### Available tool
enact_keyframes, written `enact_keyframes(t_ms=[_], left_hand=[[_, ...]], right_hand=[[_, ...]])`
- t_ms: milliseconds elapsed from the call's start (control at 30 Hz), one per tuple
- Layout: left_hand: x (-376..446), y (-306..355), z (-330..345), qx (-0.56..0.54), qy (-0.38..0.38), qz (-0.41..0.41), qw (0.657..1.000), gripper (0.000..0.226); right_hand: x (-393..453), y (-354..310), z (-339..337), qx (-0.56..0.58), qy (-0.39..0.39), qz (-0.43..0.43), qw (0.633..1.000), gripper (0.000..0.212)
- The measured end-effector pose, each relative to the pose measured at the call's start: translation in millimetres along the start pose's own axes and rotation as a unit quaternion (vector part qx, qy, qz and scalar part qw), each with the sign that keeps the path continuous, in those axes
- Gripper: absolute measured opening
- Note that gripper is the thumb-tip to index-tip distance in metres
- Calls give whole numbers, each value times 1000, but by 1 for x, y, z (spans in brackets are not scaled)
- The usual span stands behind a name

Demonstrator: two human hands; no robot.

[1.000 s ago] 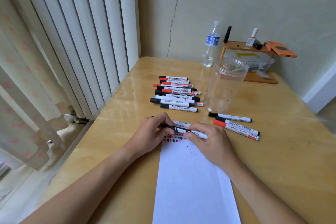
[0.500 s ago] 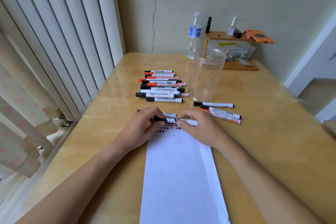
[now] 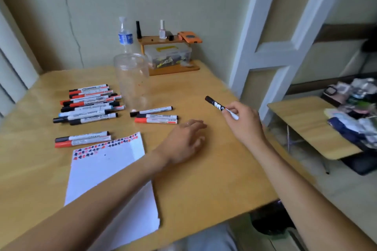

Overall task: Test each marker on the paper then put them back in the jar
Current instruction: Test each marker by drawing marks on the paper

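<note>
Change: our right hand is now lifting the black marker off the paper.
Right: fingers pinching marker.
Left: our left hand is hovering, fingers relaxed.

I see a light wooden table filling the lower left and centre of the frame. On it, at lower left, lies a white sheet of paper. Just above the sheet's top edge lie two capped markers side by side. Higher, at centre left, is a larger heap of capped markers. Right of that heap stands a clear plastic jar, and below the jar lie three more markers. Behind the jar, against the wall, stand a clear water bottle and a small wooden shelf. The left hand hovers at centre; the right hand, further right, holds a black-capped marker.
</note>
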State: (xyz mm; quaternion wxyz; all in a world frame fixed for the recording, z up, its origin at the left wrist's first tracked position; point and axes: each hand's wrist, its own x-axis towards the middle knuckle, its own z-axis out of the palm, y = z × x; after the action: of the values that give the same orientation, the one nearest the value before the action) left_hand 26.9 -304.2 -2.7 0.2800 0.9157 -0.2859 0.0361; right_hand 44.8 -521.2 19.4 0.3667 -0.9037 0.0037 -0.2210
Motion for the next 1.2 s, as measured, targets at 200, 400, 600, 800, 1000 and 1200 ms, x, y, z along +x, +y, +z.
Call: enact_keyframes(t_ms=[200,400,600,800,1000,1200], left_hand=[[93,77,84,54,-80,-17,995,56],[126,100,126,138,-135,-8,981,62],[129,95,129,196,-143,-1,970,63],[130,92,130,202,-137,-2,970,65],[129,91,130,187,-128,-2,974,87],[128,90,129,165,-110,4,980,81]], right_hand=[[-6,96,-63,-45,88,102,990,13],[-29,178,-102,-69,78,182,978,14],[-63,243,-88,-113,3,297,948,14],[-97,291,-60,-183,-119,349,911,23],[-101,304,-52,-187,-142,363,902,37],[-83,298,-55,-189,-148,305,922,29]])
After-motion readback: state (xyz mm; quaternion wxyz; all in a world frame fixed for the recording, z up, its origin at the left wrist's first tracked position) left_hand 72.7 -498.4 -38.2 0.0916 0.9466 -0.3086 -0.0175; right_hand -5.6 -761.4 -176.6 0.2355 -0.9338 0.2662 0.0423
